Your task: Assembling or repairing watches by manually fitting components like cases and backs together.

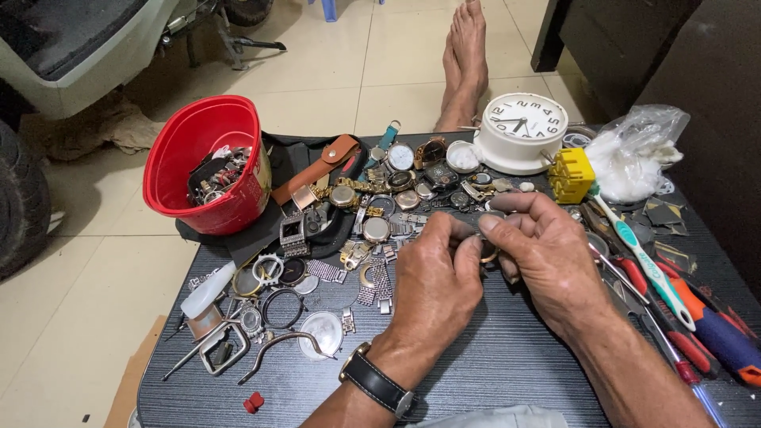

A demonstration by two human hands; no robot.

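Here the two hands are meeting just above the dark ribbed table (491, 372); between them they are pinching a small round watch case (487, 252), brownish at the rim. The left hand (434, 285) is closing thumb and forefinger on its near-left edge; the right hand (547, 250) is gripping it from the right, its fingers curling over the top; both are clamped on the same piece, neither nearer than the other. The case is sitting edge-on to the camera, so its flat face is turning towards the right palm rather than upwards; no strap is hanging from it that I can see.

Most of the case is being covered by the fingertips; whether it has a glass, a back or a movement inside is hard to make out; the right thumb is hidden behind the fingers.

Just beyond the hands a heap of watches (380, 198) is lying; farther off, past the right hand, a white alarm clock (519, 131) is standing with a yellow block (572, 174) beside it. To the right of the right hand a toothbrush (646, 265) and red-handled screwdrivers (674, 341) are lying; well off to the left a red bucket (206, 162) is holding more parts. A black-strapped wristwatch (376, 382) is sitting on the left wrist.
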